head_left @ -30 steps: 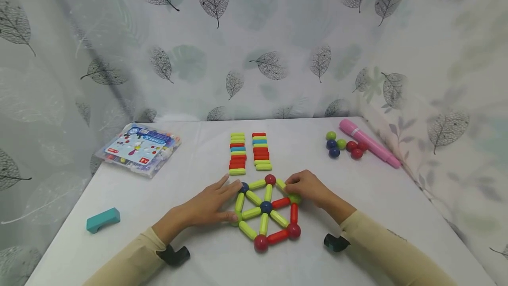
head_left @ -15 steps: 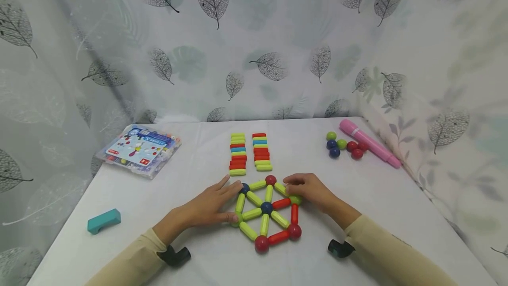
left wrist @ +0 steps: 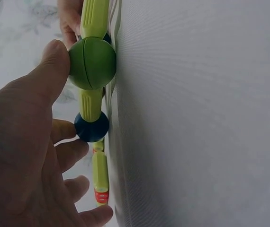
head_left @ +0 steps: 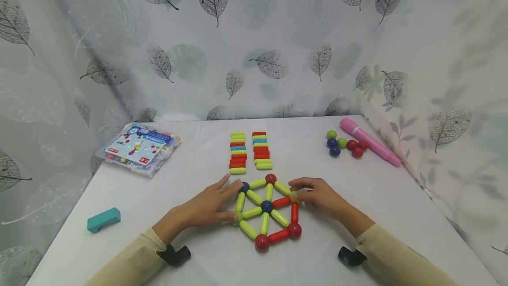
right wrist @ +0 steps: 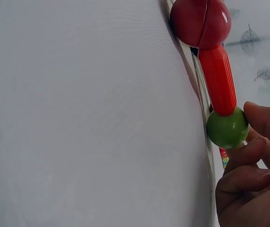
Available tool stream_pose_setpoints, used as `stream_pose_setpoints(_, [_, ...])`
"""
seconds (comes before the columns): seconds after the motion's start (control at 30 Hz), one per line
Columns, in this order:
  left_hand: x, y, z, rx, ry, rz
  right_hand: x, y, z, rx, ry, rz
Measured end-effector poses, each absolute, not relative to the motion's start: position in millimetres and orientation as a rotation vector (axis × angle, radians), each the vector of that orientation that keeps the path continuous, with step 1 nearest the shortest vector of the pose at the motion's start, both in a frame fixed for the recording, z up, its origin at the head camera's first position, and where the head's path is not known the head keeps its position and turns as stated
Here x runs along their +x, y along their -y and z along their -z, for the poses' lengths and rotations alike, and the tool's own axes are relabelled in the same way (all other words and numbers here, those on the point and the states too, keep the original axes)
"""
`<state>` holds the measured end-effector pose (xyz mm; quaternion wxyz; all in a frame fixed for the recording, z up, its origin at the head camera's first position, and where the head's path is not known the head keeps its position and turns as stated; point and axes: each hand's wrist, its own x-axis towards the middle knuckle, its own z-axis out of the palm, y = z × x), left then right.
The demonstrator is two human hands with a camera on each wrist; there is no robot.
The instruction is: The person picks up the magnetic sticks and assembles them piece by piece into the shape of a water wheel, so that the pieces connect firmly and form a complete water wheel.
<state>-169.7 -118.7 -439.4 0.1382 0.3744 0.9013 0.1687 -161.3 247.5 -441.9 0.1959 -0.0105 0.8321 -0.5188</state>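
Loosely bent, the right hand [head_left: 319, 198] touches the right green ball [right wrist: 227, 128]; the left hand [head_left: 208, 206], spread, touches the left green ball [left wrist: 94, 64].

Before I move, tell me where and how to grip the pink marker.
I'd pinch the pink marker across its nearer half, right hand from above: it lies flat, long and slim, and the loose red balls crowd its left side near the middle.

L hand [head_left: 208, 206] & R hand [head_left: 319, 197] at either side of wheel [head_left: 267, 207], rods [head_left: 238, 156] beyond, block [head_left: 104, 220] nr L, box [head_left: 139, 147] far L, loose balls [head_left: 342, 143] & pen [head_left: 370, 141] far R.
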Motion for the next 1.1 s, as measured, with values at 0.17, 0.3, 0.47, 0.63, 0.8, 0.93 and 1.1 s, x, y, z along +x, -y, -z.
stream_pose_setpoints(0.17, [-168.4,119.4,441.6,1.076,-2.605,-0.501,-163.6,-253.1,442.5,-0.054,-2.334,1.426])
stream_pose_setpoints(0.3, [-165.3,120.3,442.9,1.055,-2.607,-0.516,-172.6,-257.1,443.0,-0.038,-2.378,1.433])
stream_pose_setpoints(0.47, [-158.9,118.6,442.4,1.048,-2.640,-0.496,-178.5,-258.3,443.1,0.015,-2.417,1.459])
stream_pose_setpoints(0.63, [-152.5,116.0,441.1,1.044,-2.691,-0.447,-174.3,-251.9,440.1,-0.033,-2.383,1.383])
stream_pose_setpoints(0.8, [-143.6,113.8,441.2,1.028,-2.736,-0.389,-172.9,-249.9,437.5,-0.132,-2.383,1.341])
stream_pose_setpoints(0.93, [-138.6,113.0,442.5,1.018,-2.743,-0.361,-178.8,-250.2,438.4,-0.161,-2.382,1.323])
stream_pose_setpoints(1.1, [-136.2,112.9,442.8,1.018,-2.741,-0.380,-204.4,-237.5,437.6,-0.168,-2.456,1.296])
